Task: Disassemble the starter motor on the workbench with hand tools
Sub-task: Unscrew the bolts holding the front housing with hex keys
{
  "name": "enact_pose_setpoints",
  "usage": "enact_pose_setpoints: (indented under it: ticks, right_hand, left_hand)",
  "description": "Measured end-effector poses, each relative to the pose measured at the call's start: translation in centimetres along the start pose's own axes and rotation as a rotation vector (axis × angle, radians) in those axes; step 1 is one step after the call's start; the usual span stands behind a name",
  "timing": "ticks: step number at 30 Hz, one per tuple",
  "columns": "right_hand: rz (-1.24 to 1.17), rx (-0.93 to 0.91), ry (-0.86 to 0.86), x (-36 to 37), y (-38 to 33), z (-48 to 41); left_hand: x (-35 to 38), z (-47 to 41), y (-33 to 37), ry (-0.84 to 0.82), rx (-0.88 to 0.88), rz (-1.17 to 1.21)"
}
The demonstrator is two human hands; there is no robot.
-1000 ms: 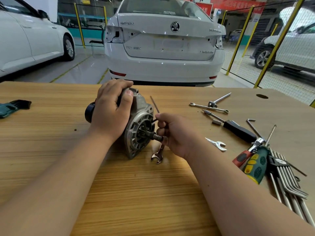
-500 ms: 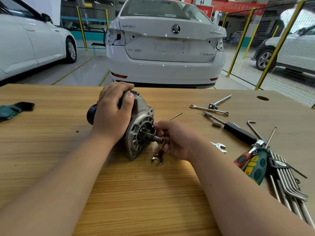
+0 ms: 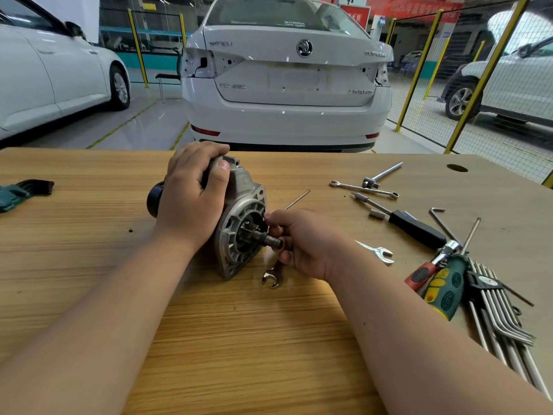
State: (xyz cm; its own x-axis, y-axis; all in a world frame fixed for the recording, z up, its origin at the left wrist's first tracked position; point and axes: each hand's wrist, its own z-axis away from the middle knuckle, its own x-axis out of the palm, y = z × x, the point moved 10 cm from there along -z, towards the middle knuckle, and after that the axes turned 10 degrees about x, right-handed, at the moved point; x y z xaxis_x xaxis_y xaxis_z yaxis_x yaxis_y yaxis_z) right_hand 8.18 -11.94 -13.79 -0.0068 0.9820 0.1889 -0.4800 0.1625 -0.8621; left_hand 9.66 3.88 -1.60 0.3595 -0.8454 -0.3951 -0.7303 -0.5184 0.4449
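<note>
Wooden workbench [image 3: 89, 265], left hand [image 3: 191, 202] clamped over starter motor [image 3: 242, 223] at frame centre, right hand [image 3: 308, 244] fingers pinched on thin rod [image 3: 297, 199], spanner [image 3: 273, 275] beneath.

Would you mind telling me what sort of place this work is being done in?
Most likely a car repair workshop or training garage. A white sedan with its tail lamps removed is parked just beyond the wooden workbench, yellow mesh fencing divides the bays, and wrenches and hex keys lie spread out.
</note>
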Motion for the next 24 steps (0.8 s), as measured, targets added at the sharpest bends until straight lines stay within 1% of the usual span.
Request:
enact_pose_setpoints:
  ticks: [6, 12, 14, 17, 19, 24]
  right_hand:
    - [0.002, -0.026, 0.075, -0.3, -0.3, 0.1]
    - [0.034, -0.093, 0.065, -0.1, -1.0, 0.8]
    - [0.044, -0.079, 0.066, -0.1, -1.0, 0.7]
    - [0.008, 0.018, 0.038, 0.1, -0.2, 0.5]
    - [0.002, 0.045, 0.038, 0.0, 0.0, 0.4]
    - [0.074, -0.013, 0.065, -0.2, -0.6, 0.3]
  left_hand:
    - [-0.1, 0.1, 0.0, 0.003, -0.003, 0.01]
    - [0.0, 0.1, 0.1, 0.003, -0.006, 0.017]
    - [-0.1, 0.1, 0.1, 0.005, -0.002, 0.021]
    - [0.0, 0.0, 0.1, 0.005, -0.003, 0.023]
    - [0.0, 0.1, 0.1, 0.007, -0.004, 0.022]
    - [-0.1, 0.1, 0.0, 0.012, -0.007, 0.024]
